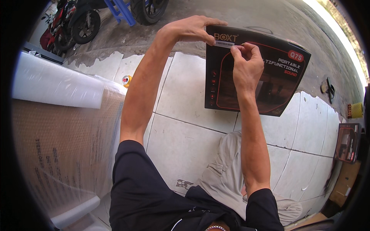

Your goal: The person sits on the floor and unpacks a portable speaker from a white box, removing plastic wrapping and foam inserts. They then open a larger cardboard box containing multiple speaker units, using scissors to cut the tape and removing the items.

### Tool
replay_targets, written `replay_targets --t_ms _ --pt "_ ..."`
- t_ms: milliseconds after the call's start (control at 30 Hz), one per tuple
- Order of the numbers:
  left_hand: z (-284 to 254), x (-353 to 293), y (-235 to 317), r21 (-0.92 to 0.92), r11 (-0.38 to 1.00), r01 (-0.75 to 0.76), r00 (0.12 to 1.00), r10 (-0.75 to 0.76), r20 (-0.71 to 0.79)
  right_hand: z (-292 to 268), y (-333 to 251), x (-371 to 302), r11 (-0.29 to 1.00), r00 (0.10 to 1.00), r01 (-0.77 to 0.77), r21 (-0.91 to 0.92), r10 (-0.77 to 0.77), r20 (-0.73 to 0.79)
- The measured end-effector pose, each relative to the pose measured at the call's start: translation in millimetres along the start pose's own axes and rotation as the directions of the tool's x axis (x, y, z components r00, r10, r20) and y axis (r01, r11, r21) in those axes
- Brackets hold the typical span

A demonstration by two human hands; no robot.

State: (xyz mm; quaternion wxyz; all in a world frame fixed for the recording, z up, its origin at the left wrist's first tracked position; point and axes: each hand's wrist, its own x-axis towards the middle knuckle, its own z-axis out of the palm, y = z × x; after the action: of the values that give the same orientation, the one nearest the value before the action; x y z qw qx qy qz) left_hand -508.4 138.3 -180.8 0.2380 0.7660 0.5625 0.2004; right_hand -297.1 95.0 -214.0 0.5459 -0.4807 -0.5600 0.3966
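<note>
A black cardboard box (227,82) with red and white print and a carry handle on top stands upright on the tiles in front of me. My left hand (192,30) grips its upper left corner, the index finger along the top edge and the thumb on the front face. A small white barcode sticker (223,44) sits below the gold lettering, by the left thumb. At the sticker's right end, my right hand (248,65) is closed in a pinch, thumb and fingertips against the box. The fingertips partly hide that end of the sticker.
On the left stands a large carton (65,134) in bubble wrap and foam, with a drink can (126,81) behind it. Motorbikes (84,27) and a blue plastic stool (122,13) are at the back. To the right are a sandal (328,90) and a similar smaller box (348,142).
</note>
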Motion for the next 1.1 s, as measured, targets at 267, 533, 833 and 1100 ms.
replay_targets --t_ms 267,533,833,1100 --pt "0 -4 7 0.003 0.999 0.032 0.999 -0.032 -0.005 7 -2 -4 0.999 0.996 0.032 -0.035 -0.034 -0.083" --pt "0 -5 10 0.015 1.0 0.027 1.0 -0.027 -0.005 11 -2 -4 0.997 0.992 0.019 -0.077 -0.028 -0.126" --pt "1 -4 9 -0.022 0.999 0.037 0.999 -0.037 -0.007 13 -1 -3 0.998 0.989 0.014 -0.055 -0.022 -0.149" --pt "2 -4 5 -0.014 1.0 -0.005 1.0 0.005 -0.012 10 2 -4 0.994 0.99 -0.001 -0.108 -0.014 -0.141"
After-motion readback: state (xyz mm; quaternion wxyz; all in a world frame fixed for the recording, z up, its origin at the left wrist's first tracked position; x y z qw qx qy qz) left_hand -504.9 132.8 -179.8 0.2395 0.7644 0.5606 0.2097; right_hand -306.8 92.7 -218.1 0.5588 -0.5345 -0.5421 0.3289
